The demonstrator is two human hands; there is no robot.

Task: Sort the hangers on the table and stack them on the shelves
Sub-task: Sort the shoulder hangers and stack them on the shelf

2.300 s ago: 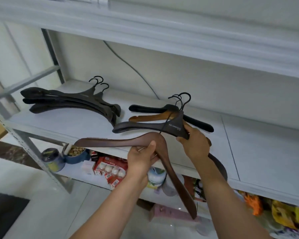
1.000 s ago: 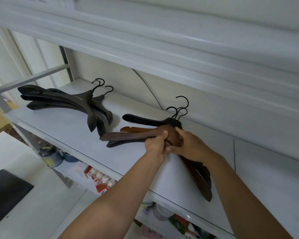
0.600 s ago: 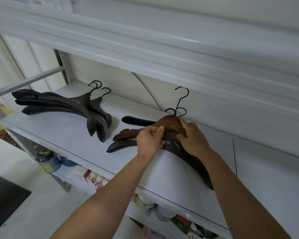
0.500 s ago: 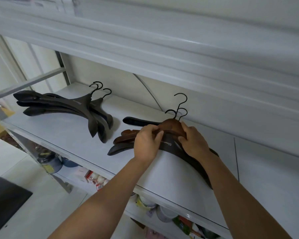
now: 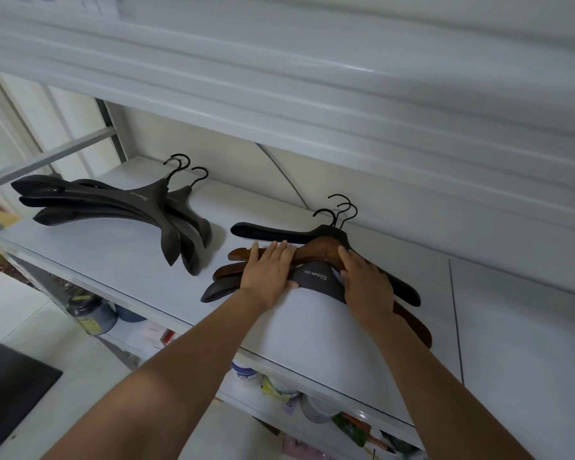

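Observation:
On the white shelf (image 5: pixel 113 257) lies a mixed pile of hangers with black hooks. A brown wooden hanger (image 5: pixel 316 252) is on top, a dark grey hanger with white lettering (image 5: pixel 316 280) lies in front of it, and a black hanger (image 5: pixel 269 232) sits behind. My left hand (image 5: pixel 269 273) rests flat on the left arms of this pile, fingers stretched out. My right hand (image 5: pixel 365 283) lies palm down over the right arms, fingertips near the brown hanger's neck. A second pile of dark hangers (image 5: pixel 120 207) sits further left on the same shelf.
The upper shelf's edge (image 5: pixel 279 78) hangs low above the hangers. A grey cable (image 5: pixel 279 174) runs down the back wall. Jars and tubs (image 5: pixel 93 317) fill the lower shelf. A dark mat (image 5: pixel 10 386) lies on the floor at bottom left. The shelf's right part is bare.
The brown hanger went from my hands onto the mixed pile on the shelf. My fingers, which gripped it, now lie flat on the pile.

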